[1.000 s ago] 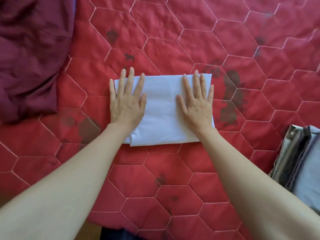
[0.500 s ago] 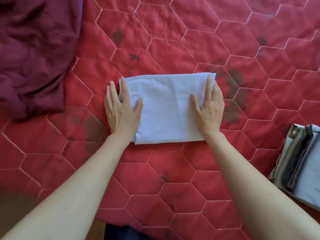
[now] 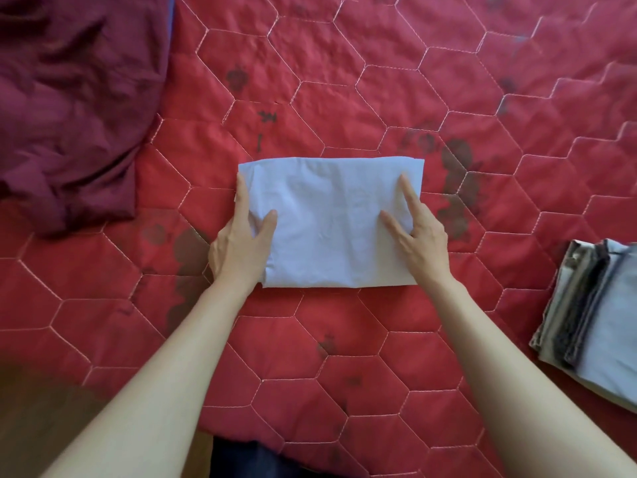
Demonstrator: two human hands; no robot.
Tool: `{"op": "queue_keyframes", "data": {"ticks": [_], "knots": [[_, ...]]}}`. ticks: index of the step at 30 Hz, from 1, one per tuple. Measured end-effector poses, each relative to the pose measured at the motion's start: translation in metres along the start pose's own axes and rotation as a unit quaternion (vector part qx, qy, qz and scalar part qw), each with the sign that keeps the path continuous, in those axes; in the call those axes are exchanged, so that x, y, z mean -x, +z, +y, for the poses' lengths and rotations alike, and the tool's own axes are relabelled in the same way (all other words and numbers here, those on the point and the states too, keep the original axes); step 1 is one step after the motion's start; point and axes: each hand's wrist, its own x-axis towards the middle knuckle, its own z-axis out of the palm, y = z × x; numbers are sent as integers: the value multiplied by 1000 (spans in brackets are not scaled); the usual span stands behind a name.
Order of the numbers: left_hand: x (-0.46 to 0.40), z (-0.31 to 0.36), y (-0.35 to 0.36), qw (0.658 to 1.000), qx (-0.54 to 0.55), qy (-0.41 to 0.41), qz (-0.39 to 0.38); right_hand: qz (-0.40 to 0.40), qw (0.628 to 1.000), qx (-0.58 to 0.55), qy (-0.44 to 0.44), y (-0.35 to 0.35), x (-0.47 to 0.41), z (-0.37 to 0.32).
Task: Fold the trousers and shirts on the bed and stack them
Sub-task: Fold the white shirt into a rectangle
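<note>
The bed [image 3: 448, 81] carries a red quilt with hexagon stitching. At its centre lies the folded pale blue garment [image 3: 331, 222], a flat rectangle. Your left hand [image 3: 241, 243] pinches its 9 o'clock edge, thumb on top, fingers seemingly under. Your right hand [image 3: 418, 236] takes the 3 o'clock edge, two fingers straight on top; the rest I cannot tell. If you lift unevenly, the fold can open. The stack of folded clothes [image 3: 593, 322] waits at 4 o'clock; the maroon cloth [image 3: 69, 108] lies at 10 o'clock. No containers are visible.
</note>
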Motion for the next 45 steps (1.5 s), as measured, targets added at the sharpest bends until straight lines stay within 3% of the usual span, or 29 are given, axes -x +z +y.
{"op": "queue_keyframes", "data": {"ticks": [5, 10, 16, 21, 27, 32, 39, 45], "knots": [[21, -16, 1, 997, 69, 17, -8, 5, 998, -55, 18, 6, 31, 6], [41, -19, 7, 989, 138, 51, -4, 17, 999, -32, 27, 13, 66, 13], [48, -5, 9, 984, 132, 105, 49, 82, 996, -15, 22, 7, 84, 12], [49, 14, 15, 983, 121, 132, 48, 135, 989, -45, 35, -6, 91, 29], [57, 15, 34, 991, 55, 118, 44, 53, 994, -60, 80, -2, 103, 58], [81, 11, 43, 991, 46, 102, 75, 42, 987, -144, 60, -6, 102, 72], [181, 52, 83, 989, 66, 101, 87, 44, 991, -126, -21, -76, 165, 125], [301, 115, 134, 978, 139, 147, 49, 120, 985, -119, -29, -185, 259, 205]]}}
